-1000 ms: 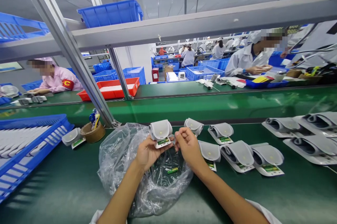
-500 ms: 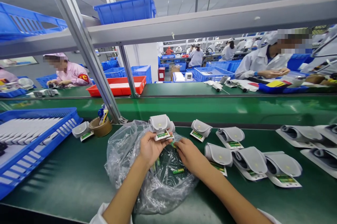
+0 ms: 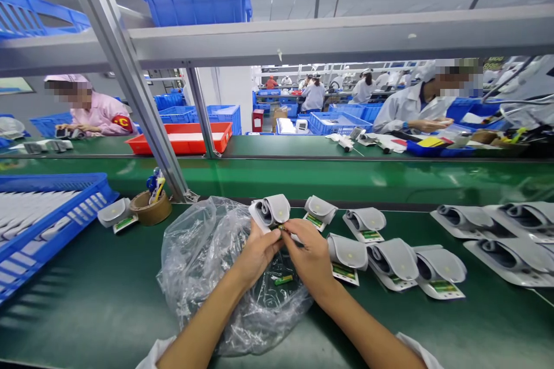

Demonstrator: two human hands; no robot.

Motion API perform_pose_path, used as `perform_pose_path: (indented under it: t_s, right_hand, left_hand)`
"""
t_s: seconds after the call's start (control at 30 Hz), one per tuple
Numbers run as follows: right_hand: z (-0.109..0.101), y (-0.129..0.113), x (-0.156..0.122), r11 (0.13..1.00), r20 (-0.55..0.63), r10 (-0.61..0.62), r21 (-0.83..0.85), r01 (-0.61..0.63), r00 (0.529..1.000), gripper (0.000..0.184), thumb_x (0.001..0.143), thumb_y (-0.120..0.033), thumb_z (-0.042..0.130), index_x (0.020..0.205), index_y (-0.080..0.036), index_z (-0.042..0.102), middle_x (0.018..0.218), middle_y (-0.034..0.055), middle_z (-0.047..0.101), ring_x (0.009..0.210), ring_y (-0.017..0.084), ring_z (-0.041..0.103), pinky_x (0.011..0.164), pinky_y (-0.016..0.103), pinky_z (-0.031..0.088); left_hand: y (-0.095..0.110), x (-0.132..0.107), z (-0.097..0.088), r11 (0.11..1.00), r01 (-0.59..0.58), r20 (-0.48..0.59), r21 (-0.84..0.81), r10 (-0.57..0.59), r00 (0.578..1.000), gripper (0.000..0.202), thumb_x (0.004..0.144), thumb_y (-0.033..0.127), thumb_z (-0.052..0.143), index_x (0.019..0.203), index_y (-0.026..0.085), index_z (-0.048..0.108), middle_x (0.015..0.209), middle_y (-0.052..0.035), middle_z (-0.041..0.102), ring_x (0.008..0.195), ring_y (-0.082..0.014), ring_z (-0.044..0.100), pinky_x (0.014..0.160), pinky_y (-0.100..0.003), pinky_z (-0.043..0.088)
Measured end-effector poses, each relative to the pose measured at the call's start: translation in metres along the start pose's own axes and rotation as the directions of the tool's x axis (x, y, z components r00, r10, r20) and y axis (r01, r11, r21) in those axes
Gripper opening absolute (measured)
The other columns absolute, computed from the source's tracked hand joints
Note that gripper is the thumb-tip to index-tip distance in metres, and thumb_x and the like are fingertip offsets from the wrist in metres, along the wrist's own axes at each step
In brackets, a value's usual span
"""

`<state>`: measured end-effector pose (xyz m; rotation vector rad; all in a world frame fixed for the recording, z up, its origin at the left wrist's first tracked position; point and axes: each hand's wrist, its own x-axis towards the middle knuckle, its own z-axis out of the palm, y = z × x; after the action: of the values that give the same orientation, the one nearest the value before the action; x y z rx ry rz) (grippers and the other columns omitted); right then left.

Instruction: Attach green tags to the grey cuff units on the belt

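My left hand [image 3: 256, 252] is closed around a wrist blood pressure monitor [image 3: 273, 211], a white unit with a rolled grey cuff, held above a clear plastic bag [image 3: 194, 259]. The fingertips of my right hand [image 3: 309, 248] pinch a small green battery [image 3: 281, 228] against the near edge of this monitor; the fingers cover most of it. Inside the open bag, below my hands, lies another green battery [image 3: 283, 280]. Close to my right hand stands a monitor [image 3: 347, 252] with green batteries showing in its compartment.
Several more monitors [image 3: 393, 259] stand to the right on the green bench [image 3: 104, 288]. At left are a blue crate [image 3: 82, 216] of white parts, a tape roll [image 3: 151, 210] holding pens, and one monitor [image 3: 115, 213]. A metal post [image 3: 125, 69] rises behind. Co-workers sit across the bench.
The monitor in my left hand has turned, so its battery side no longer faces me. My right hand has moved in against it, and the two hands now meet. The view has shifted slightly right.
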<state>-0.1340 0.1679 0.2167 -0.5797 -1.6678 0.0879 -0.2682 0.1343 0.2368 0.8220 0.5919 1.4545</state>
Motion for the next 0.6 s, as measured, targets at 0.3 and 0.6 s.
perform_pose_path:
  t_s: [0.3,0.6]
  right_hand:
    - [0.0008,-0.0062,0.0024,0.992,0.034,0.092,0.079,-0.094,0.995,0.016,0.098,-0.012,0.065,0.109,-0.021,0.073,0.107,0.0054,0.076,0.099,0.017,0.073,0.091,0.032,0.060]
    - [0.0019,-0.0092,0.0000,0.977,0.090,0.179,0.101,-0.188,0.980,0.018,0.102,-0.017,0.051,0.101,-0.019,0.069,0.105,0.0085,0.074,0.100,0.019,0.070,0.090,0.033,0.056]
  left_hand:
    - [0.0004,0.0019,0.0002,0.999,-0.019,-0.015,0.047,0.020,1.000,0.092,0.079,0.038,0.089,0.153,0.029,0.036,0.146,-0.0120,0.059,0.135,-0.0278,0.057,0.111,-0.042,0.050]
    - [-0.0092,0.0062,-0.0047,0.983,-0.068,-0.086,0.169,0.083,0.993,0.077,0.085,0.043,0.079,0.150,0.030,0.042,0.142,-0.0107,0.060,0.129,-0.0295,0.059,0.104,-0.043,0.054]
